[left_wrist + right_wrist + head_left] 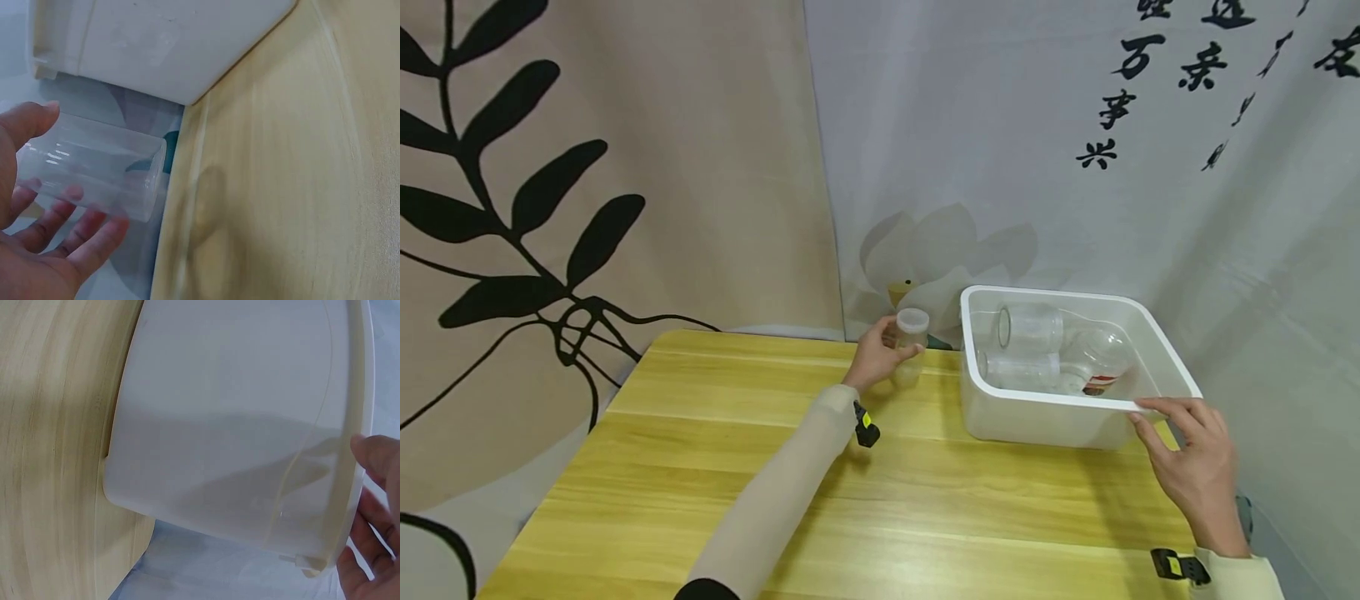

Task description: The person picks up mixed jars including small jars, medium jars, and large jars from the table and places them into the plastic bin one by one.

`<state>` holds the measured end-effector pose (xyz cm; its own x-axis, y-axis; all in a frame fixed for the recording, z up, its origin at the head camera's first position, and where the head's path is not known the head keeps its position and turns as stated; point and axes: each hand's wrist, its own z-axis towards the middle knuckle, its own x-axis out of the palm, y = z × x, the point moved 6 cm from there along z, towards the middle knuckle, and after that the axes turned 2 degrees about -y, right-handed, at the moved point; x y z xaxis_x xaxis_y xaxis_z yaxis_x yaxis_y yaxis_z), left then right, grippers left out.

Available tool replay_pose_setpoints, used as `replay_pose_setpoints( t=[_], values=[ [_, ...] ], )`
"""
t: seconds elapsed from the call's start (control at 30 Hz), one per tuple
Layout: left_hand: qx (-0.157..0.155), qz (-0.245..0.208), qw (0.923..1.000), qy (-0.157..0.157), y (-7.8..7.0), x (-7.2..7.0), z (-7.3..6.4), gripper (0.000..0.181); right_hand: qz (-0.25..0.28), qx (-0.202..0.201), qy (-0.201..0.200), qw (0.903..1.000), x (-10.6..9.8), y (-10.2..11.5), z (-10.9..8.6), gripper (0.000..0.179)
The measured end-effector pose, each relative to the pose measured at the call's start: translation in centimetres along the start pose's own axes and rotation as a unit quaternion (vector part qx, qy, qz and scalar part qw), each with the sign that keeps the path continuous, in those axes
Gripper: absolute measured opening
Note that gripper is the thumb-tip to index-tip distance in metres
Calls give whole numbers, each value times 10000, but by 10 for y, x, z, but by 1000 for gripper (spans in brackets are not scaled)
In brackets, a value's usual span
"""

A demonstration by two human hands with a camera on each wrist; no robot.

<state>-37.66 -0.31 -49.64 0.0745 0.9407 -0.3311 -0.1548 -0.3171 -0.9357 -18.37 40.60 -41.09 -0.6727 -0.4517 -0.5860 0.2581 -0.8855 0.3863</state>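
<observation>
My left hand [877,357] holds a clear cylindrical jar [913,335] near the back edge of the table. In the left wrist view the thumb lies on one side of the clear jar [94,165] and the fingers curve along the other. Whether its bottom touches the table I cannot tell. The right hand [1197,454] grips the front right corner of the rim of a white plastic bin [1045,421], thumb outside. In the right wrist view, fingers [372,528] show at the bin's rim. Inside lie two clear jars [1032,327] and a rounded clear container [1099,352] with a red label.
The bin stands on a wooden table [760,400] at the back right, close to its right edge. Behind hangs a curtain [722,167] with black leaf prints, beside a pale cloth [970,125] with black characters. Both wrists wear black straps.
</observation>
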Motion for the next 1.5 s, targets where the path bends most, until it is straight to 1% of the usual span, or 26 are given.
replay_pose_setpoints(
  t=[0.17, 0.3, 0.5, 0.7, 0.87, 0.97, 1.03, 1.3, 1.5],
  values=[
    [-16, -119, 9999, 35, -8, -3, -6, 66, 15, 12, 6, 10000, 0, 0, -2, 37],
    [-6, -156, 9999, 2, -16, -6, -10, 64, -2, 16, 3, 10000, 0, -2, -2, 37],
    [213, -175, 9996, -55, -29, -10, -13, 61, -3, 24, 1, 10000, 1, -1, -1, 37],
    [436, -189, 9989, 23, -40, -8, -16, 57, -69, 114, 14, 9999, -1, -1, -3, 36],
    [699, -281, 9972, -17, -52, -12, -19, 54, 17, 16, 30, 10000, 1, 1, -2, 36],
    [830, -213, 9963, -44, -60, -12, -20, 54, 101, -41, 16, 9999, 1, 2, -1, 36],
    [889, -111, 9960, -5, -65, -10, -20, 54, 136, -43, -42, 9999, 0, 1, -1, 37],
    [1118, 104, 9937, 43, -87, -7, -24, 54, 77, -26, -64, 9999, -1, 1, -2, 38],
    [1361, 142, 9906, 56, -104, -7, -24, 54, 164, -207, -147, 9995, -1, 3, 0, 39]
  ],
)
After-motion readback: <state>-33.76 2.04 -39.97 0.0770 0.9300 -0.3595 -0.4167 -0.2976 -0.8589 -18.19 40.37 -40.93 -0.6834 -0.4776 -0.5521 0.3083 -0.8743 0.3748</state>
